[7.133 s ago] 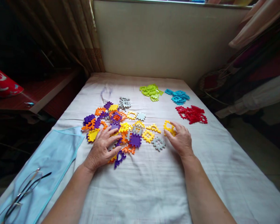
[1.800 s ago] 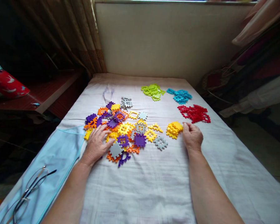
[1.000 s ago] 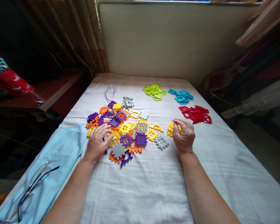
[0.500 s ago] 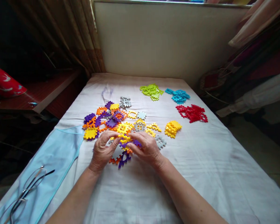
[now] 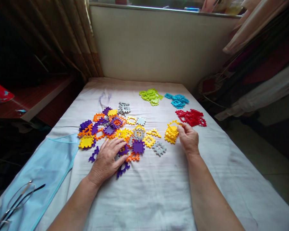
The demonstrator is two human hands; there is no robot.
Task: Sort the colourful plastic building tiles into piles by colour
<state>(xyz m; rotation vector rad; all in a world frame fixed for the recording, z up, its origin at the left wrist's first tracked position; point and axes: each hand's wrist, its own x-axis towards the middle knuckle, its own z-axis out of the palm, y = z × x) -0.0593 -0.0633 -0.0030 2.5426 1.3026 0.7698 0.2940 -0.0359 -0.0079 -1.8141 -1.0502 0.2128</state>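
Note:
My left hand lies palm down over the mixed heap, its fingers stretched out on the pieces. Under and around it are toothed plastic building pieces in purple, orange, yellow and grey, among them a flat purple square. Farther right, my right hand pinches the edge of a yellow toothed building piece with an open middle. That piece is at the top of a small yellow pile. A grey window-shaped piece lies between the two hands.
Sorted piles of green pieces, blue pieces and red pieces lie toward the back right. Glasses rest on a light blue cloth at the left. A wall stands behind the sheet-covered surface.
My hands were together over the heap around a yellow piece. The right has moved right to the yellow pile with a yellow piece; the left has spread out on the heap.

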